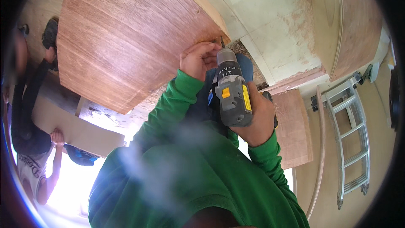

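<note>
Centrally located drill: The grey-and-black power drill [233, 97] with yellow accents lay between the hands, its chuck [226, 55] just beside the left fingertips and its rear end beside the right palm.
Bit alignment: The bit [222, 41] pointed away from the person, at the near right corner of the reddish plywood panel [126, 38].
Right hand: This hand [260, 114] was closed around the drill from its right side, below the body.
Left hand: This hand [197, 60] was narrowly curled, fingers bent together near the bit at the panel's corner. Whether a small dark piece at the fingertips was gripped could not be determined.
Hidden parts: The body and right hand covered most of the drill's handle; the trigger was out of sight. Contact between bit and plywood was too small to confirm.
Left margin: A co-worker, cut off by the dark lens rim, had one hand [57, 137] on a pale board [80, 124].
</note>
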Tool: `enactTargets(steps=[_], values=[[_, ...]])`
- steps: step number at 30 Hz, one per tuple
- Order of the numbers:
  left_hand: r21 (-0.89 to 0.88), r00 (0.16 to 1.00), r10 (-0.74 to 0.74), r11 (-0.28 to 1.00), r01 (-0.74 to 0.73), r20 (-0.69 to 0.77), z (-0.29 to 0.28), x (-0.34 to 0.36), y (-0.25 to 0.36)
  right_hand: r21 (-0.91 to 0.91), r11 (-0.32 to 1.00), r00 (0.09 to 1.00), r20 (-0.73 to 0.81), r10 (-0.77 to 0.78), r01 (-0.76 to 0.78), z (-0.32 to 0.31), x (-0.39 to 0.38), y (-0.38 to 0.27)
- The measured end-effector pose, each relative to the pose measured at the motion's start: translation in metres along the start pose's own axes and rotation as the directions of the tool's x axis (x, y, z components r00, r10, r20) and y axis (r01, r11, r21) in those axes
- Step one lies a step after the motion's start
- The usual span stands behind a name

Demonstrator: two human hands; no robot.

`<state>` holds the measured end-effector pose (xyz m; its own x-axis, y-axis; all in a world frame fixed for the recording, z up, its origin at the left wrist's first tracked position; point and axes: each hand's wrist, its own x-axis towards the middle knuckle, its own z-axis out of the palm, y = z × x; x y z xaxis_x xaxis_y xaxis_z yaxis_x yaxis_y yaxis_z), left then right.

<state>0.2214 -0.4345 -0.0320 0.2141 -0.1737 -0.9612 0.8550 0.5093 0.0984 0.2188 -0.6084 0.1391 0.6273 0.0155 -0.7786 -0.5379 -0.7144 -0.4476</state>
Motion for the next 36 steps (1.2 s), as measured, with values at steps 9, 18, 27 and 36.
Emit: enactTargets(steps=[9,18,27,36], values=[[0.258,0.956,0.274,0.921,-0.293,0.109,-0.014,-0.020,0.005,-0.048,0.999,0.998,0.055,0.024,-0.022,-0.004,0.004,-0.005],[0.771,0.201,0.898,-0.202,-0.604,0.392,-0.073,-0.002,0.090,-0.037,0.999,1.000,0.000,0.019,-0.019,0.000,0.010,0.001],[0.789,0.086,0.844,-0.452,-0.415,0.529,-0.083,0.030,0.080,-0.096,0.995,0.999,-0.044,0.021,-0.025,0.006,0.015,-0.007],[0.799,0.084,0.853,-0.443,-0.407,0.515,-0.080,0.033,0.078,-0.109,0.989,0.994,0.029,0.107,-0.104,0.003,0.024,-0.014]])
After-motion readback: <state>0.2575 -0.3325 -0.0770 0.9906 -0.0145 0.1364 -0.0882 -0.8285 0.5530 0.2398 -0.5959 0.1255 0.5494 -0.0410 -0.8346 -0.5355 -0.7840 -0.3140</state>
